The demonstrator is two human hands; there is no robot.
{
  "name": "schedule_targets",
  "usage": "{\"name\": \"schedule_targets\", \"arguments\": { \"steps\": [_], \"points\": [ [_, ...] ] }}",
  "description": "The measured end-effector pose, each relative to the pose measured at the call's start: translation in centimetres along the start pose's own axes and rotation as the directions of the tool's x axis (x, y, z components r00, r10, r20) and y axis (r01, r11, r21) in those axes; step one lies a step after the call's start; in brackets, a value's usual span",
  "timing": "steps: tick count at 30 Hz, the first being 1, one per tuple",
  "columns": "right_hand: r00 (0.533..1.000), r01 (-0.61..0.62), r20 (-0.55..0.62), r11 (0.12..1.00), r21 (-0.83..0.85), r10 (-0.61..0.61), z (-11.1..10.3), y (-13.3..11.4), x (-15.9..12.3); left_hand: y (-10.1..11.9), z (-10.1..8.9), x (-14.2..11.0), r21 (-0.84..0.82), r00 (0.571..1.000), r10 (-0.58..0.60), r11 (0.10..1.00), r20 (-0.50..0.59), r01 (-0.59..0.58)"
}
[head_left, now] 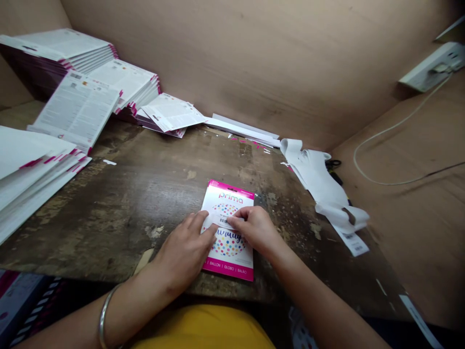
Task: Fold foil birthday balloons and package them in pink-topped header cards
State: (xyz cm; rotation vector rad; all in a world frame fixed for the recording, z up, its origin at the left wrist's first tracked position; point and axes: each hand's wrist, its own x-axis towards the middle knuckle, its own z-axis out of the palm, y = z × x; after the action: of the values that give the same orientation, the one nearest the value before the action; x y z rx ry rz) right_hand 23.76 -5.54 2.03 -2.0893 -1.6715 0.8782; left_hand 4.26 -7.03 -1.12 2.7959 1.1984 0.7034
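Note:
A pink and white "prima" balloon packet (229,198) lies flat on the worn wooden table (145,184), close to the near edge. A small white barcode sticker (225,220) sits across the packet's middle. My left hand (183,252) rests on the packet's left side, fingers pressed together at the sticker's left end. On the sticker's right end, the fingers of my right hand (254,228) are curled and pinching or pressing it. A metal bangle (103,315) is on my left wrist.
Stacks of the same packets, face down, stand at the left (32,169) and back left (61,53), some slumped (169,114). A strip of white sticker backing (323,186) trails at the right. A power strip (432,65) and cable hang on the right cardboard wall.

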Motion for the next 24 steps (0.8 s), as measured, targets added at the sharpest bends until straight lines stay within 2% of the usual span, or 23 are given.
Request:
{"name": "schedule_targets", "arguments": {
  "steps": [7, 12, 17, 19, 21, 24],
  "points": [
    [0.996, 0.006, -0.089, 0.988, -0.156, -0.02, 0.4, -0.6, -0.3, 0.1, -0.3, 0.1, 0.025, 0.998, 0.055, 0.998, -0.012, -0.055],
    [0.992, 0.021, -0.114, 0.974, -0.225, -0.048, 0.5, -1.1, -0.8, -0.1, -1.0, 0.7, -0.019, 0.996, 0.041, 0.999, 0.078, -0.04],
    [0.993, 0.046, -0.095, 0.966, -0.254, -0.072, 0.3, -1.3, -1.1, -0.2, -0.8, 0.7, -0.015, 0.988, 0.012, 1.0, 0.152, -0.01],
    [0.992, 0.006, -0.116, 0.952, -0.306, -0.044, -0.6, -0.5, -1.2, -0.1, -0.8, 0.5, -0.006, 0.986, -0.036, 0.999, 0.163, 0.037],
    [0.986, -0.09, -0.164, 0.922, -0.378, 0.029, -1.9, 0.8, -1.4, -0.1, -0.8, 0.2, -0.01, 0.982, -0.079, 0.997, 0.172, 0.082],
    [0.971, -0.18, -0.219, 0.884, -0.432, 0.09, -3.3, 2.6, -1.8, -0.2, -0.8, 0.1, -0.065, 0.974, -0.125, 0.988, 0.19, 0.14]
  ]
}}
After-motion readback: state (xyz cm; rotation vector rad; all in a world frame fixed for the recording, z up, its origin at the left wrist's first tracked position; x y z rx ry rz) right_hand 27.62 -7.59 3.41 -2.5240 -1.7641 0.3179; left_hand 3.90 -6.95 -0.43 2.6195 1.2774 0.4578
